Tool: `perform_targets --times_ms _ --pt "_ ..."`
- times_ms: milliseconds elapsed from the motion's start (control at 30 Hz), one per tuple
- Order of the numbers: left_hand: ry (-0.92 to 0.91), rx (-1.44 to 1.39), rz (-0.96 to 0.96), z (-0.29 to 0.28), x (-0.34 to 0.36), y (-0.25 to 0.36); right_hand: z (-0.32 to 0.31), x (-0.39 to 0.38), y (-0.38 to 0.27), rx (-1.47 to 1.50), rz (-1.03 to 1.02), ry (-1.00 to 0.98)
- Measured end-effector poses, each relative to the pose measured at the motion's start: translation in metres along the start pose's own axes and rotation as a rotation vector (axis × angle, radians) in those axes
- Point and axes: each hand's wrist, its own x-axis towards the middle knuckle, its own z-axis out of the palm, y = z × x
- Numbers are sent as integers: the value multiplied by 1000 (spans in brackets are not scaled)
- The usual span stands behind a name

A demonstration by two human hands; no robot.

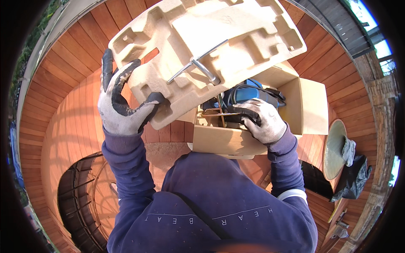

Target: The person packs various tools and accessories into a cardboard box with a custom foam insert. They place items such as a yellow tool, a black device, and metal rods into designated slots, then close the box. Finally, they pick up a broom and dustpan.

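My left hand [122, 103], in a grey glove with dark coated fingers, grips the left end of a beige moulded pulp tray [202, 29], which is tilted over an open cardboard box [225, 139]. A silver metal rod with a crossbar [201, 67] lies in the tray. My right hand [259, 120], gloved alike, reaches into the box, its fingers closed on a thin metal piece [213, 114]. Beside it in the box lies a blue power tool [247, 95] with a coiled black cable [230, 95]. The box's lower contents are partly hidden.
Curved reddish wooden decking [71, 55] surrounds me, with dark openings [78, 185] at lower left and right. A round dish-like object [333, 149] and a black plastic bag [352, 177] are at the right. A weathered wooden edge [377, 109] runs along the far right.
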Motion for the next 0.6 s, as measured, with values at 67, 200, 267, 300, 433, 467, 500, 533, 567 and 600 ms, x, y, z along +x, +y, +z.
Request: perform_targets --times_ms 67,200,267,300,433,467,500,533,567,600 --pt "9 -38 -19 0 -1 1 -11 -5 1 36 -7 60" --pt "6 -48 -10 0 2 2 -28 -27 -2 636 398 343" --pt "-20 -4 18 -1 5 3 -37 -38 -7 761 480 471" --pt "-34 29 40 -1 7 3 -37 -49 2 735 463 523" --pt "-53 105 124 8 14 2 -38 -88 25 747 313 744" --pt "-51 66 148 12 14 2 -37 -93 26 797 249 817" --pt "-99 113 172 12 17 9 -37 -102 30 865 204 882" --pt "-93 68 166 16 17 9 -39 -108 34 913 108 912" --pt "-89 20 162 21 17 10 -43 -114 38 957 14 941" --pt "-69 -42 150 25 18 14 -46 -125 46 962 -21 970"
